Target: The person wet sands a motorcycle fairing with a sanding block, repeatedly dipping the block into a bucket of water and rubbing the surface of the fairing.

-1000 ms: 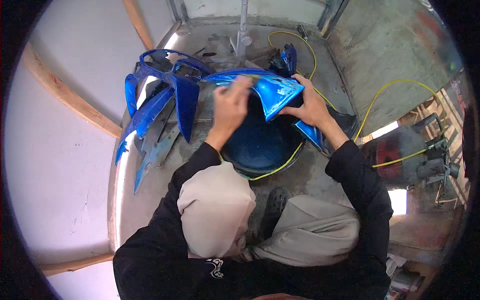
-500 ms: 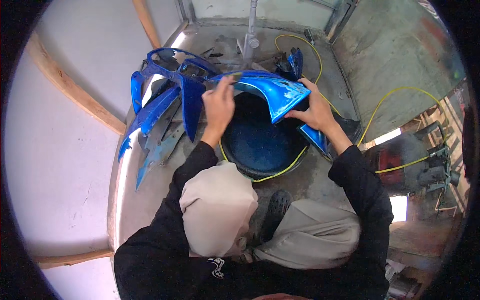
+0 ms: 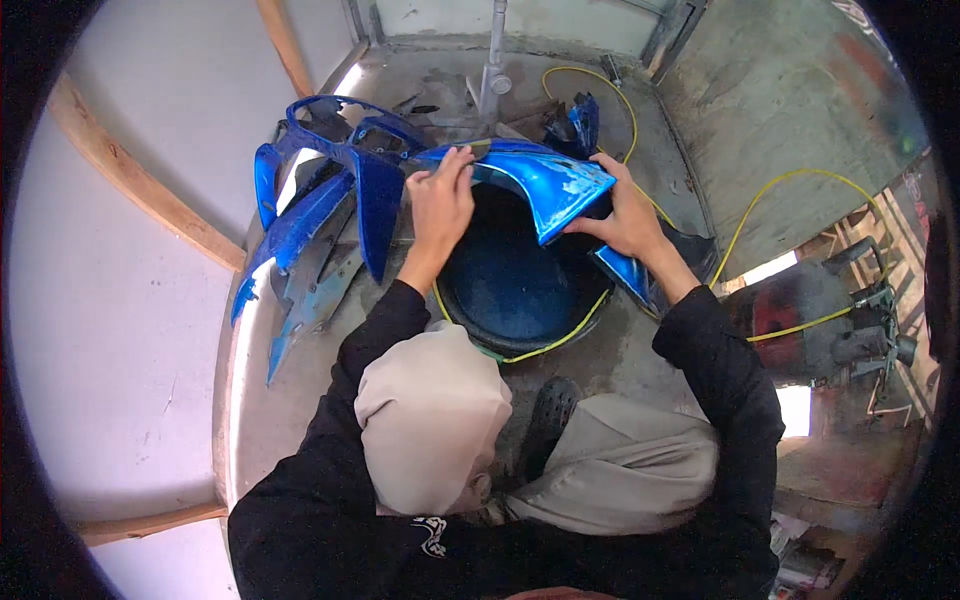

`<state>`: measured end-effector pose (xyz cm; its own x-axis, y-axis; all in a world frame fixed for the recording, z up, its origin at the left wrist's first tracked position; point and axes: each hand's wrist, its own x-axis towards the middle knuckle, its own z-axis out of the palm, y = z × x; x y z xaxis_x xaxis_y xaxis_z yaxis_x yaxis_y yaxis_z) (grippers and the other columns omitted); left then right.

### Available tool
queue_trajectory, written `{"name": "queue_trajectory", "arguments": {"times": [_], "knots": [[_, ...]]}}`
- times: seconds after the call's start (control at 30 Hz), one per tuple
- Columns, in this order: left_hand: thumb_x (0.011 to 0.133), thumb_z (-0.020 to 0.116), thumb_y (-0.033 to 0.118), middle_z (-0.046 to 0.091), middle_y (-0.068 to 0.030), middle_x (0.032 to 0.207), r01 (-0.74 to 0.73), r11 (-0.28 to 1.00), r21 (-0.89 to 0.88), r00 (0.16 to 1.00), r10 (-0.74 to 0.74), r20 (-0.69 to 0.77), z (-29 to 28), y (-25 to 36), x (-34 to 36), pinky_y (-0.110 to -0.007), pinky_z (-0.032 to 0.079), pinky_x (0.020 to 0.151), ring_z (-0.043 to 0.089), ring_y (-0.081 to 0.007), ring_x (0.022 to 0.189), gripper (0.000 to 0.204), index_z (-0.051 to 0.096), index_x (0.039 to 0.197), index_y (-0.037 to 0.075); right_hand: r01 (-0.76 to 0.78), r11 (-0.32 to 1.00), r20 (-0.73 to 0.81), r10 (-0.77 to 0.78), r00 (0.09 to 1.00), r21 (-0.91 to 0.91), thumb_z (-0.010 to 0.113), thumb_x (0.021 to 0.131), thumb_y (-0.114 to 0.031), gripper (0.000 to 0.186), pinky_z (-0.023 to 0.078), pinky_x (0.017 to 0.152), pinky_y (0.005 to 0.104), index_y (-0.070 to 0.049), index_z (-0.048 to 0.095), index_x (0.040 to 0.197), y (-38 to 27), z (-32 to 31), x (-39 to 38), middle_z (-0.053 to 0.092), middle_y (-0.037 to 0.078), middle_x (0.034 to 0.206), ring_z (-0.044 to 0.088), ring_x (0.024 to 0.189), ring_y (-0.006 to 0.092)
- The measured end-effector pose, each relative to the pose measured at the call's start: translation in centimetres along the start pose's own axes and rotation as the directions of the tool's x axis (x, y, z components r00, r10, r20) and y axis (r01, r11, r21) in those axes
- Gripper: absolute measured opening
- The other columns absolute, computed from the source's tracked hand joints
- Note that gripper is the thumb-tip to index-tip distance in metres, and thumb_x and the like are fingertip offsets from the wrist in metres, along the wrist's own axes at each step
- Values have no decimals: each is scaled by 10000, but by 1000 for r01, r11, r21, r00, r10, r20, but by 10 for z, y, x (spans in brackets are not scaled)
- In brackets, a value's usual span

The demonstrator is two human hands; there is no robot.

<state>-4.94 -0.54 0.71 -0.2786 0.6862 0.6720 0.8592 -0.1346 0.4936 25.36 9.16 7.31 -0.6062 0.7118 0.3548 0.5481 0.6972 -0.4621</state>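
Note:
A curved blue plastic panel, its paint patchy toward the right end, is held over a dark round basin with dark blue inside. My right hand grips the panel's right end, thumb beneath and fingers over the top. My left hand has its fingers bent around a small dull olive-grey flat piece, which looks like an abrasive pad, at the panel's upper left edge. Directly left lie several dark blue plastic panels, and a smaller blue piece rests under my right hand.
A grey post stands behind the panels. A yellow hose loops along the right to a dark red-and-black tank. White walls with wooden battens bound the left. More blue pieces sit behind the basin.
My left hand has moved leftward along the panel's upper edge from nearer its middle, its blurred fingers now sharper. My right hand keeps its grip, with the panel slightly shifted.

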Motion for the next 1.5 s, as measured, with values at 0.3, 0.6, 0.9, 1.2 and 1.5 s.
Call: {"name": "queue_trajectory", "arguments": {"times": [0.3, 0.6, 0.9, 1.2, 1.5], "knots": [[1071, 667, 123, 779, -112, 1384, -218, 976, 7, 976, 218, 5, 3, 35, -9, -469, 474, 1075, 734, -272, 1264, 322, 760, 1379, 137, -8, 1000, -13, 8, 1000, -29, 991, 682, -636, 1223, 498, 1180, 502, -108, 432, 1633, -4, -3, -5, 572, 216, 1574, 593, 1442, 438], [1078, 659, 154, 751, -124, 1451, -332, 876, -350, 924, 377, 66, 15, 79, -22, -440, 486, 1085, 704, -278, 1353, 315, 765, 1372, 112, 7, 1000, -16, -7, 1000, -7, 996, 660, -646, 1255, 494, 1188, 500, -100, 427, 1636, 10, -1, -7, 562, 216, 1576, 586, 1448, 436], [1103, 661, 206, 797, -249, 979, 213, 913, -349, 928, -300, -220, -12, -20, -15, -418, 563, 756, 787, -293, 822, 281, 767, 1171, -45, -39, 999, 18, 39, 999, 1, 990, 659, -661, 1257, 490, 1194, 495, -102, 438, 1639, 0, -6, -4, 564, 221, 1580, 582, 1454, 433], [1018, 699, 223, 792, -258, 1094, 73, 997, -4, 816, -57, 575, 47, -22, -43, -567, 587, 921, 743, -493, 1067, 244, 784, 1106, 11, -7, 1000, -23, 7, 1000, -24, 986, 657, -671, 1267, 493, 1186, 492, -102, 434, 1645, 13, -2, -9, 566, 224, 1574, 590, 1439, 440], [888, 764, 119, 797, -245, 1261, -266, 950, 165, -97, -197, 976, 132, -84, -93, -541, 634, 975, 773, -442, 1176, 369, 820, 1238, 18, 7, 1000, 1, -7, 1000, 31, 981, 656, -682, 1271, 498, 1176, 501, -93, 437, 1641, -12, 4, 5, 564, 228, 1568, 602, 1420, 445]]}}
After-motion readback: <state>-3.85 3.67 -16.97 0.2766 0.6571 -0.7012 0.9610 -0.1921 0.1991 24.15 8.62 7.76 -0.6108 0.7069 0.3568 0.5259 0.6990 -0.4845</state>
